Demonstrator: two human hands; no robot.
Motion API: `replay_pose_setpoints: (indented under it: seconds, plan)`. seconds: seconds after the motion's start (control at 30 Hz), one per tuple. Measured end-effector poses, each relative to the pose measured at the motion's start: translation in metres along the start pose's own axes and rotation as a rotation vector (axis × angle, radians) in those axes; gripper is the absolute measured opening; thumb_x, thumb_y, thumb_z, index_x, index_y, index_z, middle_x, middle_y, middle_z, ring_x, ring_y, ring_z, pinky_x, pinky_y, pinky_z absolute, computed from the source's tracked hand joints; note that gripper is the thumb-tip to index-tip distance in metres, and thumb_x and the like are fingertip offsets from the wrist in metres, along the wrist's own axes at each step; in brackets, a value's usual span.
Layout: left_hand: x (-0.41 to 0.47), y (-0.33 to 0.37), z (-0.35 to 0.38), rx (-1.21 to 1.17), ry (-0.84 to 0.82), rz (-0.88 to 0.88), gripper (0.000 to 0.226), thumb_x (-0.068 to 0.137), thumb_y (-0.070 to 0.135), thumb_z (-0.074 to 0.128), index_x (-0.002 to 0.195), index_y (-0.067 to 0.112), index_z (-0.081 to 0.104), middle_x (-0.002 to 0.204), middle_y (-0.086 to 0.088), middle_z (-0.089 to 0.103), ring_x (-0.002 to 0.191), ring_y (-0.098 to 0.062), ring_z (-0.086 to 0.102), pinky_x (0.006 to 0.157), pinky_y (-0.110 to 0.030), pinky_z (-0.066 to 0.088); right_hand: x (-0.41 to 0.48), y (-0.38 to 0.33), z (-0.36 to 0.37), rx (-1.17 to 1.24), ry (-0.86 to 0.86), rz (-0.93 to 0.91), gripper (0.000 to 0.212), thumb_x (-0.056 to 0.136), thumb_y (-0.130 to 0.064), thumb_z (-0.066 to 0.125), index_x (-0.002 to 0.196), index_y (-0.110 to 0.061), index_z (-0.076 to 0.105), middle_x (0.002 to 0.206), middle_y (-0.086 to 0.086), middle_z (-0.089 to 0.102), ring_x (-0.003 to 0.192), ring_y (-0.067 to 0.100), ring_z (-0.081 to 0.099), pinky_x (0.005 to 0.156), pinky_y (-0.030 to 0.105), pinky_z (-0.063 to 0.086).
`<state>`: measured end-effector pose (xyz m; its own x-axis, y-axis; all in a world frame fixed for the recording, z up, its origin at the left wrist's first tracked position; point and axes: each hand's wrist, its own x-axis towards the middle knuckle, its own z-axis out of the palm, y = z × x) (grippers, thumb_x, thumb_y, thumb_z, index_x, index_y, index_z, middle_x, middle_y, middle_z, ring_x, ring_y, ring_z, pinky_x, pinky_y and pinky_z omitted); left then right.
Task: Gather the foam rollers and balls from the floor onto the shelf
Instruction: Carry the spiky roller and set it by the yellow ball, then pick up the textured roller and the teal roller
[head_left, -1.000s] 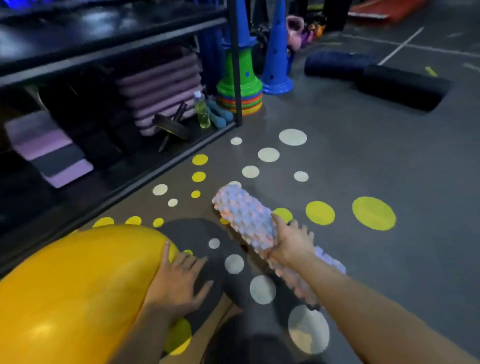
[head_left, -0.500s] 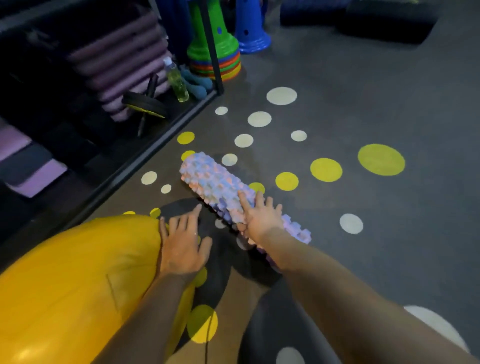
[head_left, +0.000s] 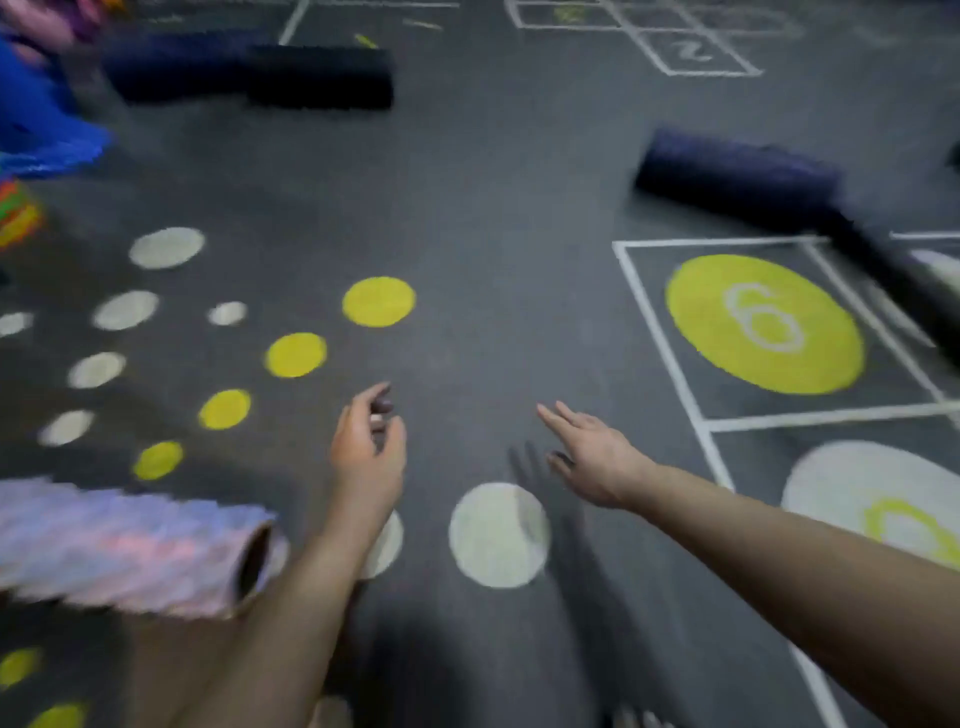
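Observation:
The view is blurred by motion. A pale purple-pink knobbly foam roller (head_left: 124, 551) lies on the floor at the lower left, its hollow end toward my left forearm. My left hand (head_left: 366, 452) hovers over the floor with curled fingers and holds nothing. My right hand (head_left: 589, 452) reaches forward with fingers spread, also empty. Ahead lie a dark blue roller (head_left: 176, 65) and a black roller (head_left: 322, 78) at the top left. Another dark blue roller (head_left: 737, 174) lies at the right, with a black roller (head_left: 904, 291) beyond it. The shelf and the yellow ball are out of view.
The dark floor carries white and yellow painted dots, a yellow disc marked 6 (head_left: 763, 325) inside white lines, and hopscotch squares (head_left: 691, 52) at the top. A blue cone (head_left: 36, 124) and coloured stacked cones (head_left: 18, 213) stand at the left edge.
The view has swung right, away from the shelf and yellow ball. My right hand has let go of the knobbly roller and my left hand has left the ball; both now reach over bare floor.

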<state>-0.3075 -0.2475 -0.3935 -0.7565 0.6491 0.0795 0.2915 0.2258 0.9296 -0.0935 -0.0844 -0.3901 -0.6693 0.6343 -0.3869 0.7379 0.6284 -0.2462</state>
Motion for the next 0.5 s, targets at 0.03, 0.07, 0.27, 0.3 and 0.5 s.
replay_pose_setpoints:
  seconds: [0.03,0.07,0.27,0.3,0.5]
  plan:
    - [-0.005,0.01,0.051,-0.042,-0.106,-0.002,0.039,0.094,0.0,0.056,0.128,0.018,0.057,0.115,-0.014,0.061,0.083,-0.008,0.057,0.075,-0.006,0.043,-0.022,0.048,-0.002,0.016,0.008,0.134,0.07,0.104,-0.032,0.046,0.163,-0.026,0.011,0.171,0.007,0.012,0.154,0.032,0.024,0.122,0.045,0.027]
    - [-0.018,0.02,0.099,-0.042,-0.216,-0.006,0.04,0.094,-0.002,0.055,0.129,0.017,0.057,0.115,-0.014,0.061,0.083,-0.008,0.057,0.074,-0.006,0.043,-0.05,0.094,-0.003,0.039,0.012,0.258,0.071,0.103,-0.032,0.048,0.163,-0.023,0.012,0.17,0.008,0.015,0.153,0.031,0.026,0.121,0.046,0.029]
    - [-0.142,0.074,0.276,-0.173,-0.719,-0.036,0.038,0.085,0.028,0.051,0.122,0.037,0.053,0.114,0.0,0.061,0.081,-0.012,0.059,0.08,-0.032,0.051,-0.218,0.235,0.052,0.28,0.19,0.82,0.071,0.102,-0.04,0.053,0.16,-0.011,0.025,0.165,0.014,0.031,0.15,0.029,0.032,0.121,0.038,0.028]
    - [-0.164,0.077,0.291,-0.17,-0.789,-0.008,0.037,0.086,0.029,0.051,0.122,0.037,0.054,0.114,0.002,0.061,0.082,-0.01,0.059,0.081,-0.031,0.051,-0.239,0.239,0.069,0.357,0.198,0.891,0.078,0.099,-0.048,0.057,0.159,-0.009,0.027,0.163,0.015,0.033,0.149,0.03,0.033,0.121,0.037,0.028]
    - [-0.276,0.079,0.358,0.021,-1.225,0.159,0.04,0.099,0.017,0.055,0.138,0.024,0.056,0.124,0.003,0.059,0.09,0.003,0.058,0.076,-0.008,0.043,-0.33,0.259,0.128,0.278,0.251,1.251,0.137,0.059,-0.086,0.07,0.162,-0.021,0.008,0.168,0.017,0.009,0.153,0.04,0.014,0.123,0.052,0.016]
